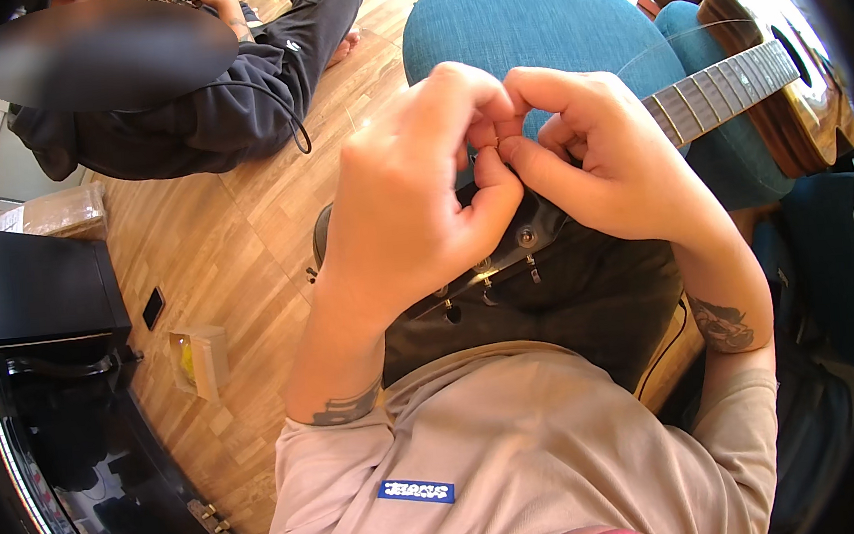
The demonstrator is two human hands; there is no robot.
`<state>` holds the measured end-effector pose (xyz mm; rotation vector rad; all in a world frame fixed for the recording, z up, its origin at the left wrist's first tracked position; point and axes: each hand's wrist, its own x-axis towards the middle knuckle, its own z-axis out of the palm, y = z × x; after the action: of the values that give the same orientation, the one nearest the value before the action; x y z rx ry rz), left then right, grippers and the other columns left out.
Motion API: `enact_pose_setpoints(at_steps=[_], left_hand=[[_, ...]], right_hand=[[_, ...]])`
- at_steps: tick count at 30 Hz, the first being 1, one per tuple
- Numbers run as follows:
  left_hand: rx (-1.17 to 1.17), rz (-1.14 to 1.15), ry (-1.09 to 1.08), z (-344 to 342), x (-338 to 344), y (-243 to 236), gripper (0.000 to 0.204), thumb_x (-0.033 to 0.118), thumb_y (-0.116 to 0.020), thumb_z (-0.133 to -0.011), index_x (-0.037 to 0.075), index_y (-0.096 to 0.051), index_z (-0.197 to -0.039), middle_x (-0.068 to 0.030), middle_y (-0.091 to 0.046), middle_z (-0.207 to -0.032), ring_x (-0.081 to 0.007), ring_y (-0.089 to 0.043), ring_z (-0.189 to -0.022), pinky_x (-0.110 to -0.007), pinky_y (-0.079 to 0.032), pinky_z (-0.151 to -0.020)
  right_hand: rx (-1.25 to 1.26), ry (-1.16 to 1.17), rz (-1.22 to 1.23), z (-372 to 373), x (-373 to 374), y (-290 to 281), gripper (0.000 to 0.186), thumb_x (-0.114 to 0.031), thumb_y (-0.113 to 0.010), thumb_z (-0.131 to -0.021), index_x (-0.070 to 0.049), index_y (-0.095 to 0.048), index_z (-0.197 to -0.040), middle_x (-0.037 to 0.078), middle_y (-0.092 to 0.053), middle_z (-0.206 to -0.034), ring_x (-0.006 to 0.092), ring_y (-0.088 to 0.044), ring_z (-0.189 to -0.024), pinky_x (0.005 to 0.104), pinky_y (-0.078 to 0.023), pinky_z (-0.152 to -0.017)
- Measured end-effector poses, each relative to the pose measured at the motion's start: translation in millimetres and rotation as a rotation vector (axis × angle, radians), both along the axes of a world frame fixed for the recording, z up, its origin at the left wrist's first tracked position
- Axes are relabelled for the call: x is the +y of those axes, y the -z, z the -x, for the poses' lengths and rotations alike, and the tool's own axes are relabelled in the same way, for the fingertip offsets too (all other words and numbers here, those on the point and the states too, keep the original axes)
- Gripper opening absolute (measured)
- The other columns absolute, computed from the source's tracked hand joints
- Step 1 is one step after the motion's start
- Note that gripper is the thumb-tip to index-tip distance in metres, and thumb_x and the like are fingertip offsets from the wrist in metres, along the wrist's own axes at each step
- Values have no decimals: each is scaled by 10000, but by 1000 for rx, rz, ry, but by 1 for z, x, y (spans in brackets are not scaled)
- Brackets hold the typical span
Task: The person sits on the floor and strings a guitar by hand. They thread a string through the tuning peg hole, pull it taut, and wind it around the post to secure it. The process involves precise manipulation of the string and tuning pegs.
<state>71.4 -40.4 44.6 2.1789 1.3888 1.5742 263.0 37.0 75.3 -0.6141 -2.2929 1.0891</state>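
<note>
My left hand (410, 183) and my right hand (589, 154) meet above a guitar's dark headstock (544, 220). Both are closed, thumbs and forefingers pinched together on a thin guitar string (499, 141). A fine strand, seemingly the same string, arcs right past my right hand toward the guitar body (822, 120). Below my hands, metal tuning pegs (489, 292) stick out along the headstock's near edge. The fretted neck (724, 93) runs off to the right from behind my right wrist. My fingers hide part of the headstock and the string's end.
A round blue cushioned seat (528, 18) stands ahead, with more blue upholstery (735, 167) under the guitar. Another person in dark clothes (165, 127) sits on the wooden floor. A phone (154, 309) and an open box (210, 362) lie near a glossy black piano (37, 288).
</note>
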Motion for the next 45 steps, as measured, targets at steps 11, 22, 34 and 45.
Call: enact_pose_setpoints(at_steps=[11,22,34,45], left_hand=[[-843,510,224,-4,-13,3,133,52,-759,-1025,-28,-741,-1130,-60,-767,-951,-74,-679,-780,-237,-559,-695],[-1216,572,598,-1,-8,16,87,28,-647,-1027,45,-603,-1100,-36,-657,-936,-74,-600,-793,-233,-490,-728],[297,82,-154,0,-7,-14,145,43,-750,-826,37,-609,-860,-100,-618,-755,-248,-663,-672,-382,-535,-609],[487,-83,-267,-3,4,-5,149,73,-744,-798,50,-618,-874,-123,-625,-771,-350,-671,-702,-449,-559,-618]], right_hand=[[162,89,-28,6,-3,6,66,-30,-708,-968,-8,-649,-987,28,-624,-858,44,-470,-563,258,-335,-498],[223,84,-311,9,-9,5,86,33,-706,-912,-15,-637,-931,37,-691,-911,63,-505,-531,266,-368,-485],[146,51,19,3,-7,6,52,-11,-740,-922,0,-697,-949,27,-680,-766,38,-484,-481,246,-349,-484],[44,11,44,0,0,0,76,-28,-698,-976,34,-738,-993,36,-607,-690,60,-501,-585,263,-397,-553]])
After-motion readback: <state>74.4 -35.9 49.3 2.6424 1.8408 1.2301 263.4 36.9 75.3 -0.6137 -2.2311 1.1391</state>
